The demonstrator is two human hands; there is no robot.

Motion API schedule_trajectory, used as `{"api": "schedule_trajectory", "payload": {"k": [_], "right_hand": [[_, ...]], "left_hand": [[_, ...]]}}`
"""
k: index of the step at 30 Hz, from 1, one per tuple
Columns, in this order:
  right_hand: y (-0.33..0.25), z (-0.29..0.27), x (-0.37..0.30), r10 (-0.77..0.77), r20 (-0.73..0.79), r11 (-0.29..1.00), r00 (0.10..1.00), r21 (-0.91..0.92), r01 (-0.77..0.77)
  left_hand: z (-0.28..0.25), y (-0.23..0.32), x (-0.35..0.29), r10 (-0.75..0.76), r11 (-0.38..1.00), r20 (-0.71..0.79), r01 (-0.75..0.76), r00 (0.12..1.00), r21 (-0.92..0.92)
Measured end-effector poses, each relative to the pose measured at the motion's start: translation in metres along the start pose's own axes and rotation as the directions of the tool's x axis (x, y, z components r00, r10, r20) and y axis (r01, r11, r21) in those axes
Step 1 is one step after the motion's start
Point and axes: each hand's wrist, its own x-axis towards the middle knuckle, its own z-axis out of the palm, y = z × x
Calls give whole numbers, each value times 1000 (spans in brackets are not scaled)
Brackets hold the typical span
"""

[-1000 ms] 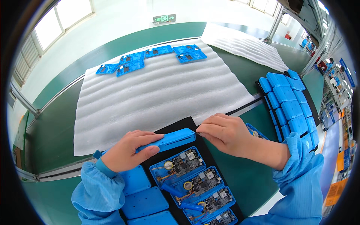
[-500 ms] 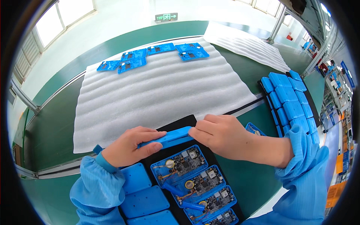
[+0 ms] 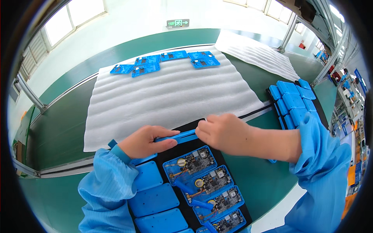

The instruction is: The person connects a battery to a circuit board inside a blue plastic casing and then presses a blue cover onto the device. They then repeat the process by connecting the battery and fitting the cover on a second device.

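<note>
The left hand [image 3: 144,142] and the right hand [image 3: 224,132] together hold one flat blue plastic case [image 3: 176,136], seen nearly edge-on, just above the near end of a black tray [image 3: 233,171]. The left hand grips the case at its left end, thumb lying along the near edge and fingers curled around the far side. The right hand pinches the right end of the case between thumb and bent fingers. The case sits level between the two hands, over the upper edge of the tray. On the tray, directly below the hands, a column of open blue cases with circuit boards [image 3: 208,180] runs toward the lower edge; each shows a green board and a round coin cell. To the left of that column lie closed blue lids [image 3: 153,200], smooth side up, side by side. Beyond the hands a white foam sheet [image 3: 171,93] covers the green conveyor belt [image 3: 58,128]; several more blue cases [image 3: 163,62] lie in a row along its far edge. To the right, a second tray of closed blue cases [image 3: 293,101] stands near the right sleeve [image 3: 322,163].
</note>
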Motion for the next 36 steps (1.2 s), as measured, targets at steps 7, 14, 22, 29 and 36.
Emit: {"api": "schedule_trajectory", "payload": {"k": [7,14,22,29,36], "right_hand": [[18,-4,13,143,130,931,981,317,-178],[9,5,0,-101,-102,992,990,-85,93],[28,21,11,217,-72,877,974,452,-162],[36,25,-9,83,-190,994,978,80,-69],[55,37,-7,-91,32,982,995,-165,95]], "left_hand": [[3,-1,3,1,999,-8,-1,1000,-49],[-4,5,5,-94,996,8,94,996,-6],[2,-22,13,94,996,-15,-94,995,0],[12,-24,35,30,999,-104,-32,994,-19],[6,-20,32,-36,999,-205,40,978,18]]}}
